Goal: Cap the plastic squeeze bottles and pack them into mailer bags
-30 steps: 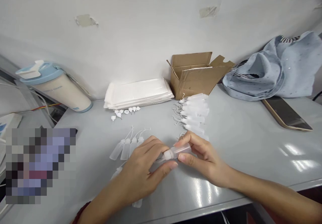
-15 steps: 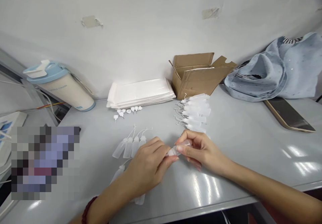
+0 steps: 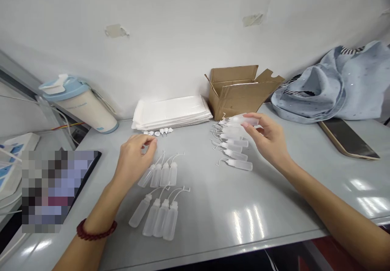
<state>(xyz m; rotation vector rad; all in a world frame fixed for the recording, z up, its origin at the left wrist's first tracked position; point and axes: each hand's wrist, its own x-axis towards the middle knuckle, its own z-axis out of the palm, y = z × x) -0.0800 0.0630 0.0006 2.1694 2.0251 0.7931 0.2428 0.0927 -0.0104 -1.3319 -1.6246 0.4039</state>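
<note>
My right hand (image 3: pixel 269 137) holds a small translucent squeeze bottle (image 3: pixel 251 120) between thumb and fingers, at the far end of a pile of similar bottles (image 3: pixel 239 153) with thin strapped tails. At the left, my left hand (image 3: pixel 134 155) has thumb and index finger pinched together, near several small white needle-tip caps (image 3: pixel 164 131). Whatever is in that pinch is too small or hidden to tell. Two rows of strapped bottles lie right of the left hand and forearm: a far row (image 3: pixel 165 175) and a near row (image 3: pixel 161 220).
A stack of white envelopes (image 3: pixel 172 110) and an open cardboard box (image 3: pixel 243 96) stand against the wall. A tumbler (image 3: pixel 87 108) and a pixelated screen device (image 3: pixel 61 189) are left. On the right lie a blue cloth bag (image 3: pixel 323 84) and a phone (image 3: pixel 350 139).
My hands have separated. The right one went back and right with the bottle to the pile; the left one went back and left to the caps, uncovering the near bottle row.
</note>
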